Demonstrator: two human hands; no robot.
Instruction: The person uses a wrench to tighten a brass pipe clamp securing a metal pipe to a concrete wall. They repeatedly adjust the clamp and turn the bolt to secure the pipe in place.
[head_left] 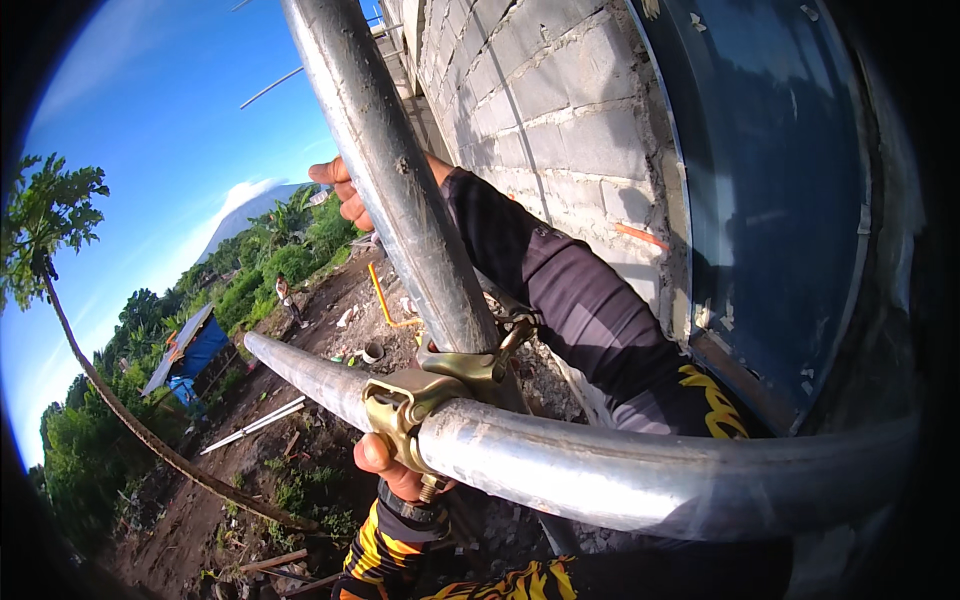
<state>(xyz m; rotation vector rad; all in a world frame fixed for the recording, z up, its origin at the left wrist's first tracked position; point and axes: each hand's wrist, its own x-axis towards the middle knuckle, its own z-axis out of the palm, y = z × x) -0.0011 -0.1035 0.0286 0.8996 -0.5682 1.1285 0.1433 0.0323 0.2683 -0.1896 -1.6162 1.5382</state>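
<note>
A brass-coloured scaffold clamp (405, 405) joins a level steel pipe (600, 465) to an upright steel pipe (400, 170) that leans to the left. From below, my left hand (390, 468) grips the clamp, its thumb against the clamp's side and a bolt end (430, 487) beside it. The rest of its fingers are hidden by clamp and pipe. My right arm reaches behind the upright pipe. Left of that pipe, the curled fingers of my right hand (345, 192) show; its palm and whatever it may hold are hidden.
A concrete block wall (570, 130) and a dark blue panel (770, 200) stand close on the right. Far below lie sloping dirt ground, a blue-sided shed (195, 345) and white pipes (255, 425). A person (288, 298) stands there. A tree (130, 410) leans at left.
</note>
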